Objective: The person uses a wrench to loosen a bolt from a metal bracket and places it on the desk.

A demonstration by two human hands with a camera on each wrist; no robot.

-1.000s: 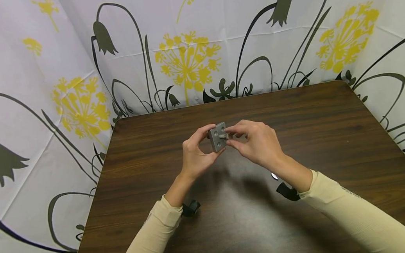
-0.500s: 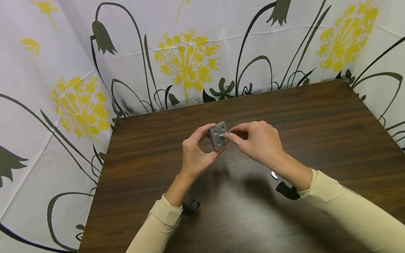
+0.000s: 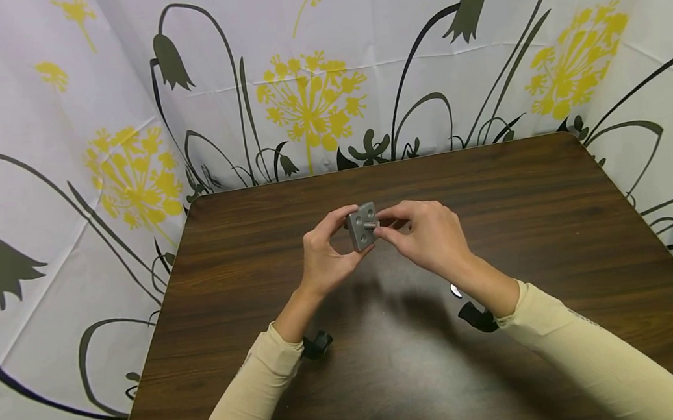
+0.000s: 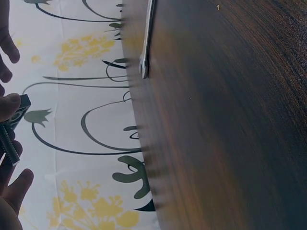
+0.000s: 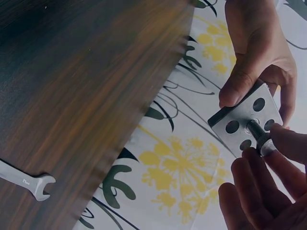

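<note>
My left hand (image 3: 328, 253) grips a square grey metal plate (image 3: 361, 228) by its edges, above the table. In the right wrist view the plate (image 5: 247, 115) has several round holes and a threaded bolt (image 5: 255, 128) standing out from its middle. My right hand (image 3: 428, 233) pinches the bolt's outer end with thumb and fingers. A wider silver piece (image 5: 266, 145) sits there between the fingertips; whether it is a nut or the bolt's head I cannot tell. Part of the plate (image 4: 24, 106) shows at the left wrist view's edge.
An open-ended wrench (image 5: 24, 179) lies on the dark wooden table (image 3: 245, 242); the left wrist view also shows the wrench (image 4: 147, 38). A white flowered curtain (image 3: 315, 75) hangs behind the table. Dark wrist mounts (image 3: 317, 345) sit at both cuffs.
My right fingers have moved in over the bolt, then back slightly toward its end, as if turning it. The left hand and the plate have stayed almost still.
</note>
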